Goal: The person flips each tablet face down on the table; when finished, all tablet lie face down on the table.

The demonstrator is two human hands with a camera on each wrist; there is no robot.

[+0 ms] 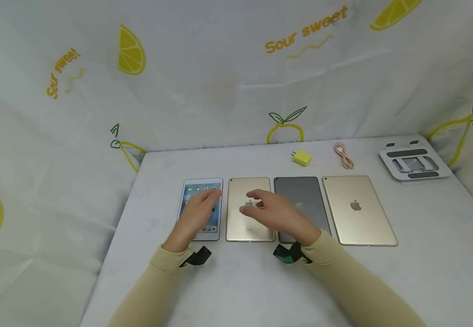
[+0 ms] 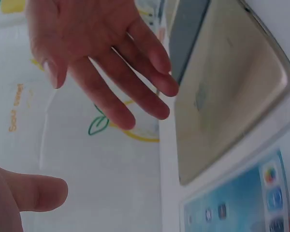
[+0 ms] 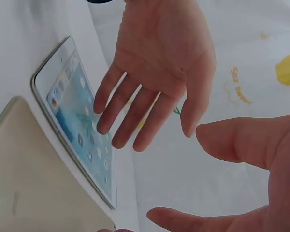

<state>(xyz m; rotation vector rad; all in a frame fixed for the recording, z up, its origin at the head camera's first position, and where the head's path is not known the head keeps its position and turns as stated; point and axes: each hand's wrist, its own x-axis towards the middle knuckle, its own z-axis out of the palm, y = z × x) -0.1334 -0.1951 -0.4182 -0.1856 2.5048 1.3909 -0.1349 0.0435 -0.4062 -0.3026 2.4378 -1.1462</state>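
Four tablets lie in a row on the white table. Leftmost is a white tablet (image 1: 187, 190) with its lit screen up; my left hand (image 1: 197, 211) hovers over it, fingers extended, holding nothing. Beside it a gold tablet (image 1: 238, 227) lies back up. My right hand (image 1: 277, 211) is above the gold tablet and the dark grey tablet (image 1: 301, 186), thumb and fingers spread apart around air. A second gold tablet (image 1: 359, 213) lies at the right end. In the right wrist view the left hand (image 3: 159, 63) shows its palm, fingers loosely straight.
Behind the row lie a yellow charger plug (image 1: 302, 158) and a coiled pink cable (image 1: 344, 156). A folded grey-white stand (image 1: 414, 161) rests at the back right. A lemon-print cloth (image 1: 203, 81) hangs behind the table (image 1: 240, 286).
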